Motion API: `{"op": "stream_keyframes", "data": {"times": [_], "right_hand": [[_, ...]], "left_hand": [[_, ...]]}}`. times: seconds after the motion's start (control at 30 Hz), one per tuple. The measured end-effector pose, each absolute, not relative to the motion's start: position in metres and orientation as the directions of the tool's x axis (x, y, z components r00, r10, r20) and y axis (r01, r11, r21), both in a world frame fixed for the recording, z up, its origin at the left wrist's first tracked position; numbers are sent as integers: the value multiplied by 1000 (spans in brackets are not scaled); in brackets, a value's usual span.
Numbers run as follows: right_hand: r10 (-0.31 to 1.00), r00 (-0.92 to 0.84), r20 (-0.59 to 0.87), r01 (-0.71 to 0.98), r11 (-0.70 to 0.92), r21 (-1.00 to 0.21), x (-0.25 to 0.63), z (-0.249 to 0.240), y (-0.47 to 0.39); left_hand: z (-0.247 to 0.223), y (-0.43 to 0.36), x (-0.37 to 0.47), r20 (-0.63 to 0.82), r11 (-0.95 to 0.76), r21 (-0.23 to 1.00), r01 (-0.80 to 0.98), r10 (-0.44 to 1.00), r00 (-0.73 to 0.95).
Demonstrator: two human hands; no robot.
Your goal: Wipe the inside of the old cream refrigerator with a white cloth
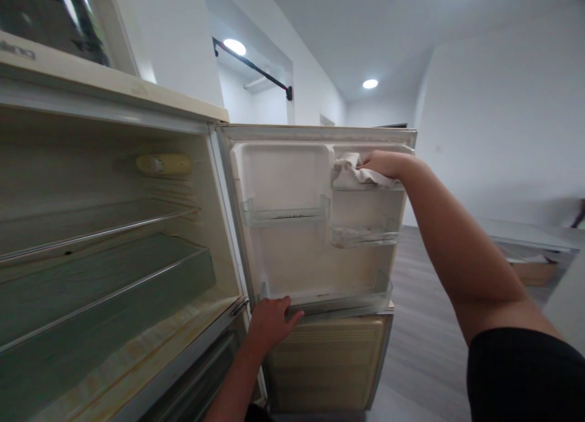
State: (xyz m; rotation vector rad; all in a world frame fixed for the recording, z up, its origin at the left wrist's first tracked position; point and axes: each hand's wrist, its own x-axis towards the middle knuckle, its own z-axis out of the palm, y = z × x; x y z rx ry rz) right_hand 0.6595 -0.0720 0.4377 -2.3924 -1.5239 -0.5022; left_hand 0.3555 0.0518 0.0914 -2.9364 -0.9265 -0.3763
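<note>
An open fridge door [292, 257] stands in the middle, its inner side towards me. At its upper right shelf my right hand [386, 164] holds a crumpled white cloth [354, 173], which lies partly over the shelf. My left hand [273, 321] rests at the left end of the clear bottom door shelf [342, 304], fingers bent over its edge with thumb and fingers apart. Nothing shows in it. Two more clear shelves, the left one [286, 215] and the lower right one [365, 236], are fixed to the door.
On the left is the open fridge compartment with glass shelves [100, 230] and brownish stains on its floor [137, 355]. Below the upper door hangs a second, yellowed door [326, 367]. A low table [525, 234] with a cardboard box [534, 273] stands at the right.
</note>
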Motion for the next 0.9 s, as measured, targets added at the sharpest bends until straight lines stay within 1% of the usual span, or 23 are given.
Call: {"op": "stream_keyframes", "data": {"times": [0.07,0.1,0.2,0.3,0.4,0.47,0.6,0.67,0.73,0.83,0.9], "right_hand": [[774,499,389,851,-524,-49,671,437,-82],[759,525,384,834,-548,-58,674,437,-86],[756,528,387,839,-535,-98,669,437,-90],[835,448,319,894,-417,-166,655,437,-89],[926,271,262,949,-211,-235,644,438,-90],[948,162,273,965,-94,-243,639,438,-94],[963,40,266,969,27,-245,627,434,-106],[953,-11,304,975,79,-210,619,431,-112],[918,-25,397,988,84,-132,613,427,-119],[851,15,524,1000,-9,-14,611,420,-136],[815,64,576,995,-100,31,614,414,-150]], "left_hand": [[91,52,355,236,-820,33,572,562,793],[91,52,355,233,-821,31,570,561,795],[90,54,354,240,-829,28,559,548,801],[89,56,353,239,-830,20,557,545,804],[88,58,351,228,-831,-4,556,540,810],[88,59,349,231,-835,-8,550,534,814],[89,58,344,227,-841,7,541,528,818],[90,57,341,228,-844,11,536,525,820],[91,57,338,228,-847,11,532,520,823],[93,57,334,211,-851,11,525,515,831],[94,58,332,202,-849,14,528,519,830]]}}
